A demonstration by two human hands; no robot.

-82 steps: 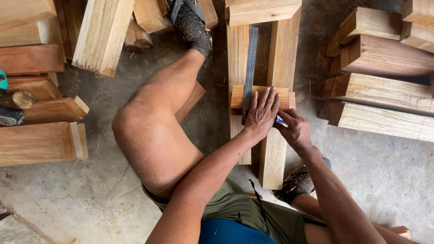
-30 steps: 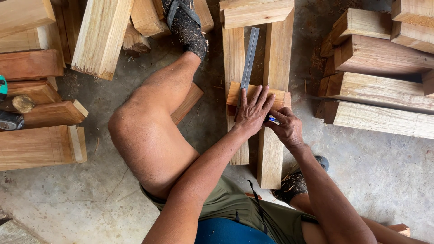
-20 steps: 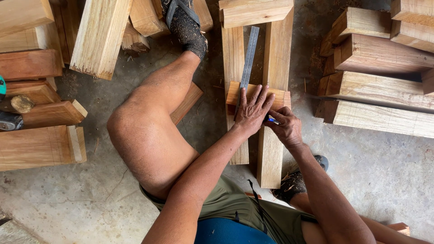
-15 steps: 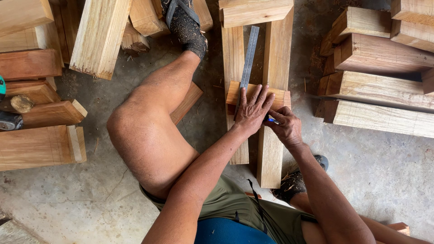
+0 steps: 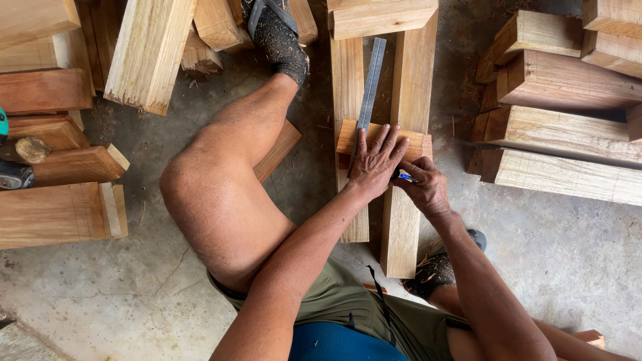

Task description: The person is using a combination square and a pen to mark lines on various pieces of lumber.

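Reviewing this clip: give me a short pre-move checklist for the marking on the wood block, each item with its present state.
1. Left hand flat on the small wood block, pinning it: ok.
2. Metal ruler lying across the block and under the left hand: ok.
3. Right hand gripping the blue pen beside the left hand: ok.
4. Block bridging the two long planks: ok.
5. Pen tip touching the wood: cannot tell, hidden by the fingers.
6. Ruler square to the block's edge: cannot tell.

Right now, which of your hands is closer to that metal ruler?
Left. My left hand presses flat over the metal ruler's lower end; my right hand sits beside it, apart, holding a pen.
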